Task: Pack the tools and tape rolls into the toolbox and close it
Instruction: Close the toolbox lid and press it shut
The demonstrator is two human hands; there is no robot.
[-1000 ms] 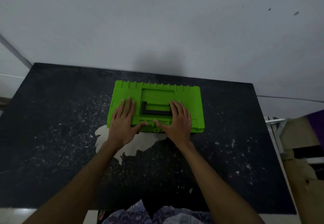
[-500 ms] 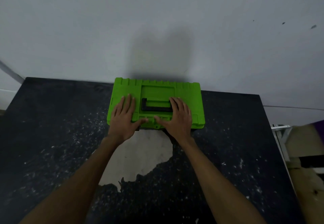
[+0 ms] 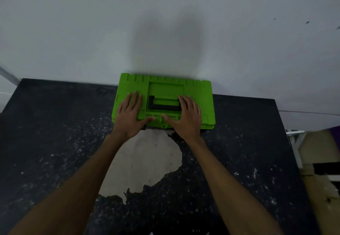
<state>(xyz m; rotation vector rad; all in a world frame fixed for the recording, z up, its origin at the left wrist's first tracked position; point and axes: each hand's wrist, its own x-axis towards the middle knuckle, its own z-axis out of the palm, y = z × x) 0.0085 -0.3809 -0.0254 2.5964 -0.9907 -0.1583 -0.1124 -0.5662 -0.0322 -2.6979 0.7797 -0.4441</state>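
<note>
So the green toolbox (image 3: 163, 102) sits shut at the far edge of the dark counter (image 3: 55, 142), its back right up against the wall, long axis running left to right across the person's view. Both hands are flat on the lid with fingers straight, gripping nothing: the left hand (image 3: 129, 114) on the left part of the lid, the right hand (image 3: 186, 117) just right of centre, its fingers at the end of the black handle (image 3: 163, 104). The box is straight ahead of them, under the palms, and neither is clearly nearer. Thumbs point in toward the front-centre latch (image 3: 164, 125), which looks closed, though it's too dim and small to be sure. No tools or tape rolls are lying out, so the packing looks done.
</note>
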